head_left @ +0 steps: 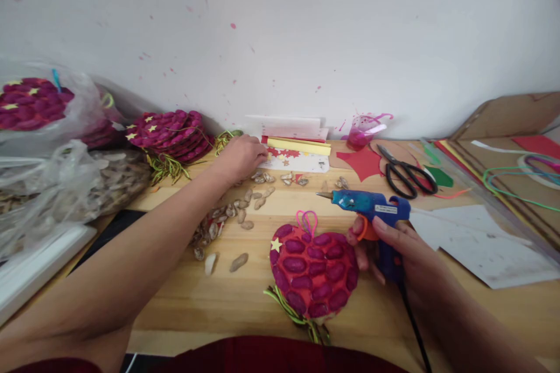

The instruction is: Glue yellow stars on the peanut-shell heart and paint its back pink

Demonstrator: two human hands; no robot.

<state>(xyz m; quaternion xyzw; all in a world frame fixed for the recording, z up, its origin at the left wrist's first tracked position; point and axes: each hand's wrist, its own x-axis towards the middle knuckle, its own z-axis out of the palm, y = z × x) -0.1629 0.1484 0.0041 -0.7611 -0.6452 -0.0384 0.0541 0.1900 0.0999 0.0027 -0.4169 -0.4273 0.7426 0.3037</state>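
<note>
Largest item at hand: heart-shaped red piece studded with magenta shells (317, 268), lying on the table just left of the right grip. Right hand (409, 242) is closed around a blue plastic glue gun (382, 207), nozzle leftward, fingers by the orange trigger. Left hand (242, 157) is beside small red and yellow stars (286, 154); cannot tell whether its fingertips pinch one.

Handling, judged: keep nozzle off skin and pink loop; squeeze lightly for a small dot; lift thin stars by their edges; steady the piece at its rim.

Surroundings: white wall with pink spatter (280, 41) beyond both hands; pale wooden table (196, 309) beneath; brown cardboard (507, 113) far right of the right grip; stack of magenta shell pieces (175, 134) left of the left hand; black-handled scissors (396, 164) beyond the gun; loose tan peanut shells (239, 262) nearer than the left hand.
</note>
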